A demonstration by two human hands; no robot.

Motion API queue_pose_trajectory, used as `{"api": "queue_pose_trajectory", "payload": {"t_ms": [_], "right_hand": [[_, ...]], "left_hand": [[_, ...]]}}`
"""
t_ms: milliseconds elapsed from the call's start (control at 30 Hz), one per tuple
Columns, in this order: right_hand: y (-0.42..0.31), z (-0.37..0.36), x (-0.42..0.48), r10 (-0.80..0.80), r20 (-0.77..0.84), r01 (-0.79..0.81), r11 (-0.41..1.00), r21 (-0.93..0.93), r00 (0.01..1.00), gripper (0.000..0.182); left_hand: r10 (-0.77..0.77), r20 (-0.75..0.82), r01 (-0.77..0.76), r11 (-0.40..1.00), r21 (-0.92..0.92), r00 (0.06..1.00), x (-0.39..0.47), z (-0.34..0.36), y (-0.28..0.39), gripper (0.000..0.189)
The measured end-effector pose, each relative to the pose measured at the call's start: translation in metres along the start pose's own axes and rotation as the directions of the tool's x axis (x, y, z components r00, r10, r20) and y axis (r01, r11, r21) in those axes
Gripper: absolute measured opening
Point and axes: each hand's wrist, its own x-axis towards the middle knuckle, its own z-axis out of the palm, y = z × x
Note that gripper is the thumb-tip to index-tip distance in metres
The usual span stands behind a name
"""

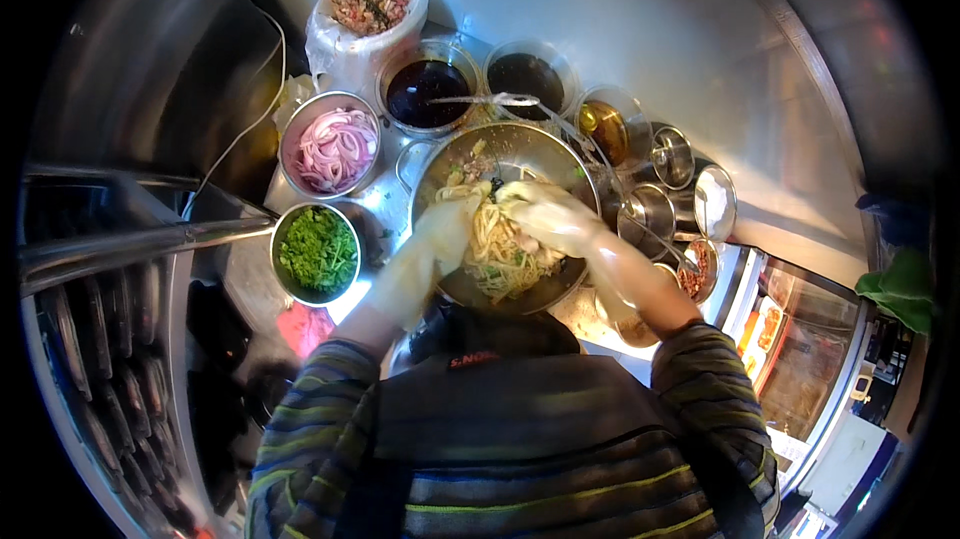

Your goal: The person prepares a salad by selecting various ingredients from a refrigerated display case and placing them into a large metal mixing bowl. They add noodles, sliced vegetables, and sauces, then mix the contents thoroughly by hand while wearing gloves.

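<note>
My two hands wear loose clear plastic gloves and are inside a wide metal mixing bowl (576, 164). Pale noodle-like strands (496, 233) with bits of green lie heaped in it. My left hand (455, 218), blurred, curls around strands at the heap's left side. From the right, my right hand (546, 212) grips strands at the top of the heap, its fingertips close to the left ones. Motion blur and food hide some of the fingers. Minced bits cling to the bowl's far wall.
Left stand bowls of sliced red onion (337, 149) and chopped greens (316, 248). Behind are tubs of dark liquid (427, 92) (525, 81), tongs (517, 100) across them and a bag-lined bucket (367, 6). Oil (604, 126), several small pots and chilli flakes (696, 269) line the right.
</note>
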Motion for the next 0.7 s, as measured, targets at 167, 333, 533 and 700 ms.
{"api": "queue_pose_trajectory", "payload": {"t_ms": [167, 333, 533, 700], "right_hand": [[0.024, -0.026, -0.026, 0.300, -0.089, -0.270, 0.930, 0.251, 0.950, 0.069], [0.083, -0.003, 0.021, 0.190, -0.069, -0.108, 0.780, 0.616, 0.979, 0.078], [0.119, -0.007, 0.038, 0.605, 0.177, -0.393, 0.245, 0.886, 0.777, 0.072], [0.096, 0.060, 0.035, 0.410, -0.217, -0.136, 0.676, 0.724, 0.886, 0.041]], "left_hand": [[-0.060, 0.358, -0.034, 0.968, 0.249, 0.932, -0.013, -0.038, 0.019, 0.056], [0.026, 0.143, -0.036, 0.997, 0.070, 0.989, 0.019, 0.031, 0.000, 0.056], [-0.176, 0.308, 0.252, 0.941, -0.226, 0.935, -0.019, 0.001, 0.006, 0.044], [-0.093, 0.324, 0.036, 0.983, 0.179, 0.941, 0.024, 0.049, 0.009, 0.060]]}}
